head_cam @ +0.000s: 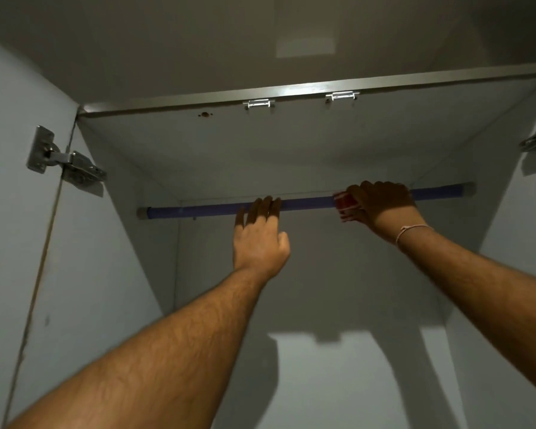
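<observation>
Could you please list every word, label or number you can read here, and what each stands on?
No text can be read.
The red and white object that the right hand grips at the blue rod may bear markings, but it is too blurred to tell.
The rod, the metal hinge and the wardrobe walls show none.

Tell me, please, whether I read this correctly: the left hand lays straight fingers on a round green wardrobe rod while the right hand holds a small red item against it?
Not quite: the round wardrobe rod is blue, not green, as the head view shows. The left hand does lay straight fingers on it, and the right hand holds a small red item against it.
</observation>
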`<state>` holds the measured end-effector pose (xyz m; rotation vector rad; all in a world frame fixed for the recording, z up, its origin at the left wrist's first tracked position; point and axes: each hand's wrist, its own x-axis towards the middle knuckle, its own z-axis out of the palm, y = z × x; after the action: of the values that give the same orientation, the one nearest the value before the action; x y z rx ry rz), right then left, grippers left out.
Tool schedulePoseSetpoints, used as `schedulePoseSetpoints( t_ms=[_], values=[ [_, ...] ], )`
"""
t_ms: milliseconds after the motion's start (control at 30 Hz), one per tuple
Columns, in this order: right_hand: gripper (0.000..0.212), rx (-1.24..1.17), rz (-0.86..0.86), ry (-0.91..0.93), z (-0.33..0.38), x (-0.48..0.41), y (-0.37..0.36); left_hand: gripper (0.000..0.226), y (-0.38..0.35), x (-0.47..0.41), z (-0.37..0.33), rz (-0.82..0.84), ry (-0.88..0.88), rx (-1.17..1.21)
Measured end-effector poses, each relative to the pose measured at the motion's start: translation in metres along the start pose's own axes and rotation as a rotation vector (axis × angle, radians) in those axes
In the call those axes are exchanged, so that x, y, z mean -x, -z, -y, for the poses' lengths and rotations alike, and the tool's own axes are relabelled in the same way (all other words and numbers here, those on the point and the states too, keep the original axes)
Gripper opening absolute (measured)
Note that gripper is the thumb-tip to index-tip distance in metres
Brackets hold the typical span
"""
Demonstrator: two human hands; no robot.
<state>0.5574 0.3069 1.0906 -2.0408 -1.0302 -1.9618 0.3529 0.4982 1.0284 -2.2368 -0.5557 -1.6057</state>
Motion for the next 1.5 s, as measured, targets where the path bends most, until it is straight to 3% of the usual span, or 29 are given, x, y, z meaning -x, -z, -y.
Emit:
schedulePoseSetpoints(
  t_ms=[267,467,600,733,833,900,967,1033,1133,1200,1333,1367,1500],
  values=[
    [0.047,-0.155,-0.354,-0.018,0.003,0.013,-0.024,0.078,0.012,-0.001,0.016,0.097,-0.035,-0.032],
    [0.064,-0.333,-0.222,-0.219,0.020,0.062,-0.023,0.082,0.009,0.011,0.011,0.129,-0.041,-0.021],
    [0.059,-0.812,-0.262,-0.599,0.055,0.091,-0.025,0.085,-0.007,0.043,0.011,0.079,-0.120,-0.012],
    [0.041,-1.440,-0.350,-1.246,0.094,0.105,-0.008,0.086,-0.033,0.076,0.006,0.020,-0.208,0.032],
    [0.074,-1.952,-0.196,-1.625,0.096,0.119,-0.025,0.086,-0.053,0.104,-0.007,0.101,-0.178,0.046],
    [0.099,-2.284,-0.027,-1.647,0.096,0.140,-0.042,0.084,-0.065,0.126,-0.016,0.216,-0.144,0.025],
    [0.116,-2.465,0.085,-1.596,0.104,0.171,-0.045,0.083,-0.078,0.160,-0.025,0.303,-0.086,0.025],
    [0.126,-2.458,0.223,-1.587,0.126,0.224,-0.051,0.083,-0.091,0.217,-0.032,0.464,-0.040,0.010],
    [0.126,-2.513,0.329,-1.548,0.141,0.257,-0.052,0.082,-0.092,0.259,-0.033,0.523,0.018,-0.006],
    [0.109,-2.478,0.304,-1.569,0.141,0.259,-0.042,0.080,-0.095,0.257,-0.031,0.516,0.064,-0.021],
    [0.033,-2.301,0.462,-1.645,0.175,0.307,-0.004,0.079,-0.078,0.320,-0.036,0.627,0.141,0.020],
    [0.023,-2.252,0.496,-1.683,0.188,0.325,0.009,0.079,-0.071,0.344,-0.035,0.660,0.136,0.027],
    [0.026,-2.079,0.576,-1.863,0.230,0.386,0.055,0.080,-0.051,0.427,-0.034,0.755,0.132,0.067]
  ],
)
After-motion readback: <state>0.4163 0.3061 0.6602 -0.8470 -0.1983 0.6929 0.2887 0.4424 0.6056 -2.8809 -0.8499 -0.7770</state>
